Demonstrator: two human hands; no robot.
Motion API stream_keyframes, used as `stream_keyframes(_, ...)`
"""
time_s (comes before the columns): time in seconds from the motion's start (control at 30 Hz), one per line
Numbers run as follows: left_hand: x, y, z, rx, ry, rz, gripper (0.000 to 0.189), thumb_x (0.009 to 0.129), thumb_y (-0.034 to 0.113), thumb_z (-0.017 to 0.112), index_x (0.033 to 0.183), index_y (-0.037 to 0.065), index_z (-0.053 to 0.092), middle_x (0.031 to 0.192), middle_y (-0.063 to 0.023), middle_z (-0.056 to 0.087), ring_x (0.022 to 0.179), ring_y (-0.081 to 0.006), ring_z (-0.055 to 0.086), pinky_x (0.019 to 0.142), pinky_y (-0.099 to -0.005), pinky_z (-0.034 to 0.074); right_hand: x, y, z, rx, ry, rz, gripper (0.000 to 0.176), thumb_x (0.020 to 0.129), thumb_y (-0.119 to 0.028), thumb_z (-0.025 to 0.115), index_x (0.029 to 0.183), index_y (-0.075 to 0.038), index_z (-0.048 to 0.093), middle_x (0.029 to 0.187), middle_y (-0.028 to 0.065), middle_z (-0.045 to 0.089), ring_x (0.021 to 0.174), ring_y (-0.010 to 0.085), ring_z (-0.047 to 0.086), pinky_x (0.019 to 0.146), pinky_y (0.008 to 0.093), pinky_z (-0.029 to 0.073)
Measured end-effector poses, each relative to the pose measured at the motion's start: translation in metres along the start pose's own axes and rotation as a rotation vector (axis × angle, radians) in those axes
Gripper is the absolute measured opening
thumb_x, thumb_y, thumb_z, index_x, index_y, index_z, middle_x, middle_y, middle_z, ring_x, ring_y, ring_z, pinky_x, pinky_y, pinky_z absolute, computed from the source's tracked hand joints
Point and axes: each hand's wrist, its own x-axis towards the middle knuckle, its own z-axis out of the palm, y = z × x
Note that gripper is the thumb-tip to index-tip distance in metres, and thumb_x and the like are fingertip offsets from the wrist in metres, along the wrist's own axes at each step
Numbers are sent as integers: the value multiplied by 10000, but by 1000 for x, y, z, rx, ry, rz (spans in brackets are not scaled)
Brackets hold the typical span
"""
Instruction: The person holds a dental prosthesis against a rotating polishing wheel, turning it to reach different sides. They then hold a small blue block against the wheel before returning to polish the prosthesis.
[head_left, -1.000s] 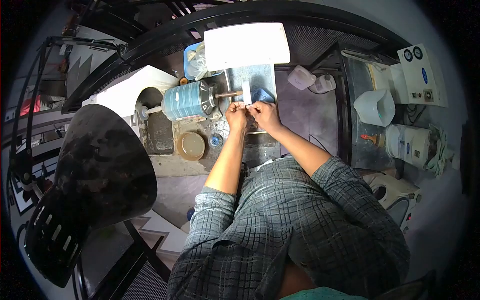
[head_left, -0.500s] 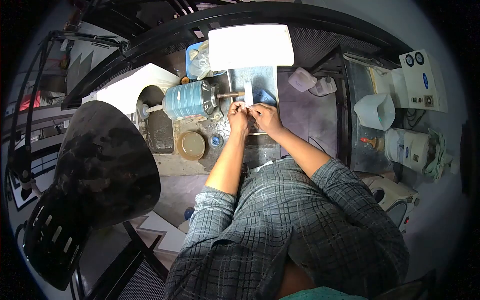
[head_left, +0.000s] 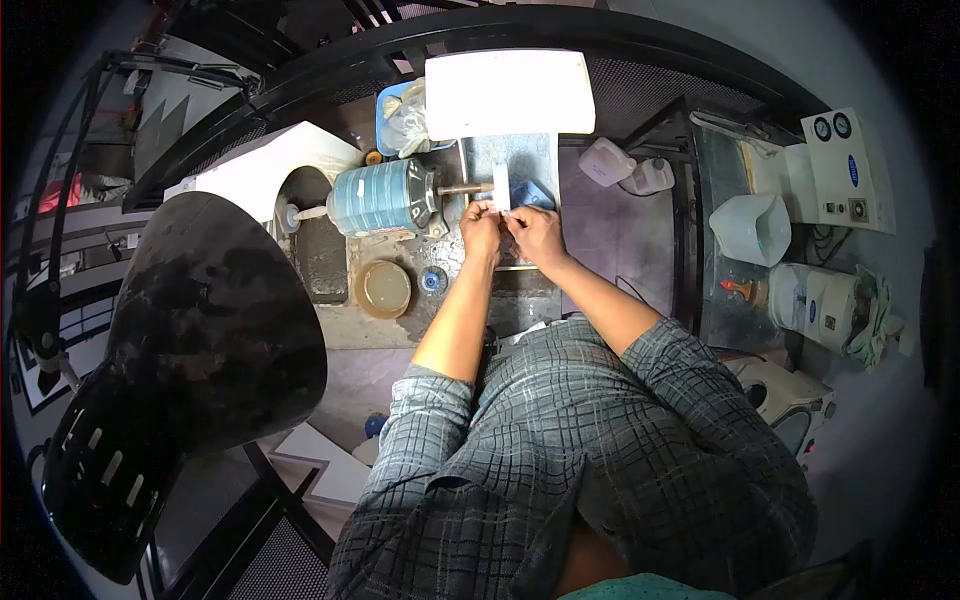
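Note:
A blue polishing motor (head_left: pixel 372 198) lies on the bench, and its shaft (head_left: pixel 466 188) carries a white polishing wheel (head_left: pixel 502 180) on the right end. Just at the near edge of that wheel, my left hand (head_left: pixel 481 234) is closed with its fingertips pinched together. Close beside it, my right hand (head_left: pixel 538 237) is also closed, its fingertips nearly meeting the left ones. Whatever sits between the fingers is too small and too covered to name. Behind the right hand, a blue object (head_left: pixel 530 194) rests in the metal tray (head_left: pixel 482 150).
A white hood (head_left: pixel 510 92) overhangs the tray. A round bowl (head_left: pixel 383 290) and a small blue-topped item (head_left: pixel 432 281) stand left of my forearms. The black lamp shade (head_left: pixel 220 330) looms at near left. Plastic jugs (head_left: pixel 605 161) and a white machine (head_left: pixel 850 170) are to the right.
The whole view has shifted slightly. Both hands stay pinched at the near edge of the wheel, with only small finger movements.

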Motion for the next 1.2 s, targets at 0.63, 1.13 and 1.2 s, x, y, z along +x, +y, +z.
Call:
stream_keyframes(0.63, -31, 4, 10, -255, 11, -14, 35, 902, 16, 516, 887, 32, 544, 788, -72, 609, 640, -132, 578, 590, -260, 515, 0, -14, -15, 94, -5, -47, 61, 794, -37, 601, 776, 21, 610, 712, 129, 632, 618, 280, 623, 568, 340, 488)
stream_keyframes(1.13, -21, 2, 5, -151, 26, -11, 52, 903, 21, 507, 897, 6, 557, 761, -72, 618, 603, -126, 579, 548, -235, 493, 1, -13, -14, 84, -93, 98, 85, 785, -71, 619, 780, 12, 637, 709, 156, 647, 628, 282, 645, 557, 365, 487)
stream_keyframes(1.2, -26, 5, 9, -101, 58, -43, 50, 906, 31, 511, 911, 3, 552, 757, -69, 617, 593, -114, 572, 549, -227, 492, 1, -11, -14, 66, -61, 65, 88, 785, -74, 619, 775, 12, 633, 711, 155, 646, 628, 288, 641, 559, 370, 486)
